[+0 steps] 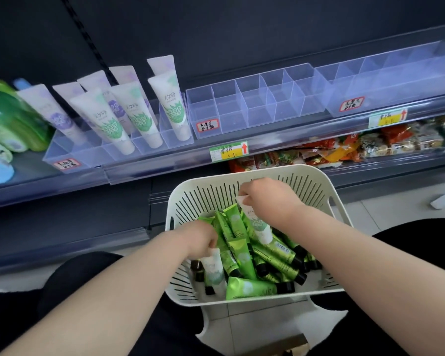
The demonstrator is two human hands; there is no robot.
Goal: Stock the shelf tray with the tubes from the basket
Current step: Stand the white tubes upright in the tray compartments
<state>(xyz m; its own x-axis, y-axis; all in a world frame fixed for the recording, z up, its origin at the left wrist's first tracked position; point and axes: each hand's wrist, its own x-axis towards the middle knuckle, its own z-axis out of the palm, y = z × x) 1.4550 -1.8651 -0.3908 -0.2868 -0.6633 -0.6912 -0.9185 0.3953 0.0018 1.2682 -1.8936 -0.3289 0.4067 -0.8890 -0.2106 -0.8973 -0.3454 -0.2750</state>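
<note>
A cream slotted basket [206, 194] sits low between my knees, filled with several bright green tubes [252, 289] with black caps and a few white ones. My right hand [265, 199] pinches the crimped end of a white tube with green print [260, 227], lifted partly out of the pile. My left hand [201, 237] reaches into the basket's left side and grips another white tube [215, 271]. On the shelf, a clear divided tray [252, 104] has bare compartments. Left of it, a second clear tray [75, 152] holds several upright white tubes [108, 119].
Green and blue bottles [10, 124] lie at the shelf's far left. A third clear tray [396, 83] stands at the right. Price labels [229, 151] sit on the shelf's front rail. Snack packets [345, 147] fill the lower shelf behind the basket.
</note>
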